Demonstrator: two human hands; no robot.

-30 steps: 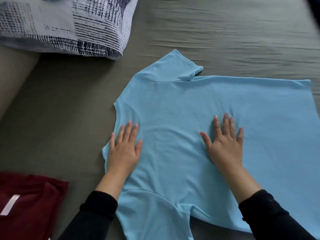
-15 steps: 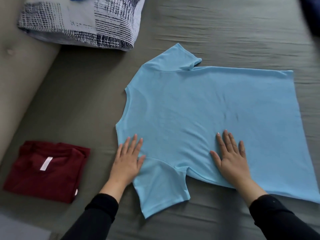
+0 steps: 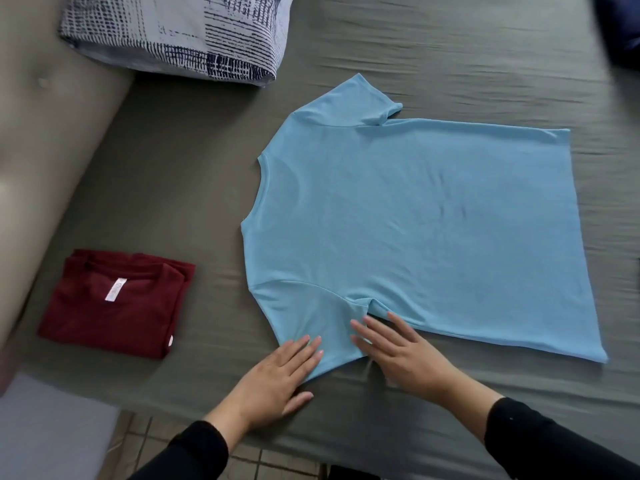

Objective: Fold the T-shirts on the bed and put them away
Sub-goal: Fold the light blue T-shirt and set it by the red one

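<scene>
Your light blue T-shirt (image 3: 415, 220) lies spread flat on the bed (image 3: 450, 64), neck toward the left and hem toward the right. Its far sleeve points up toward the pillow, and its near sleeve (image 3: 311, 320) points down toward you at the bed's front edge.

Your left hand (image 3: 277, 379) lies flat with the fingers straight and close together. The fingertips rest on the lower left edge of that near sleeve, while the palm and thumb lie on the sheet just below it. Your right hand (image 3: 401, 355) is also flat, fingers spread wide, holding nothing. Its fingers press on the sleeve's right edge and reach up to the underarm, where the fabric bunches into a small fold. The two hands sit near each other with the sleeve's tip between them. Both wrists come out of black sleeves.

To the left of the blue shirt, well apart from it, a dark red T-shirt (image 3: 114, 303) lies folded into a rectangle with its white neck label facing up. A pillow (image 3: 180, 32) with a navy and white pattern sits at the top left of the bed. A beige padded headboard (image 3: 45, 133) runs along the left edge. Tiled floor (image 3: 194, 441) shows below the bed's front edge.
</scene>
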